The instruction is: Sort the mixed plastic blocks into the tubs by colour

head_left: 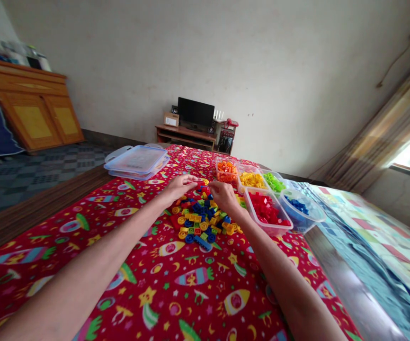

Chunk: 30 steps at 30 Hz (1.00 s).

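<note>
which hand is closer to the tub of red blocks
Right. The right hand is just left of the tub of red blocks; the left hand is farther left, with the right hand between them.

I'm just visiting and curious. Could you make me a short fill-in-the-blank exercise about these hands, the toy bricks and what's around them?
1. The pile of mixed bricks lies on a patterned cloth whose background colour is ____.
2. The bricks in the tub farthest right are coloured ____.
3. Of the left hand and the right hand, the one nearer the tubs is the ____ hand.
4. Counting every tub of bricks, there are ____ in all.

Missing words: red; blue; right; five.
</note>
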Each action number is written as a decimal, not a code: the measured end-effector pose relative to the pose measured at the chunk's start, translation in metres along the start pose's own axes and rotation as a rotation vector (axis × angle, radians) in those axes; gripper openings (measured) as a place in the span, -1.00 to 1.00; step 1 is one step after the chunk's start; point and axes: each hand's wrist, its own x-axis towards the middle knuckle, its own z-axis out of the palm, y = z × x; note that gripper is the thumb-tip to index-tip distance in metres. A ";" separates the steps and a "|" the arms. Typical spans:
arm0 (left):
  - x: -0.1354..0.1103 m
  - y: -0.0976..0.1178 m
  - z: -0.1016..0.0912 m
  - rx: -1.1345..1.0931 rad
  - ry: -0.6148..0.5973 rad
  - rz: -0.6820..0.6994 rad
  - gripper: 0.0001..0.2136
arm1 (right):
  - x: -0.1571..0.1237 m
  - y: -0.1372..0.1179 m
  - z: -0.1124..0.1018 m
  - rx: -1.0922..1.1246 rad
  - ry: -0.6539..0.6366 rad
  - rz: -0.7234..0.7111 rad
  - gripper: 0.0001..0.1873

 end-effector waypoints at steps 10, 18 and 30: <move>-0.011 0.017 0.014 -0.385 -0.085 -0.218 -0.57 | -0.005 -0.012 -0.001 0.023 -0.101 -0.133 -0.47; -0.015 0.021 0.029 -0.419 -0.204 -0.246 -0.62 | -0.008 -0.015 -0.005 -0.197 -0.178 -0.107 -0.63; -0.020 0.028 0.036 -0.510 -0.265 -0.176 -0.55 | -0.009 -0.015 -0.028 -0.311 -0.233 -0.163 -0.68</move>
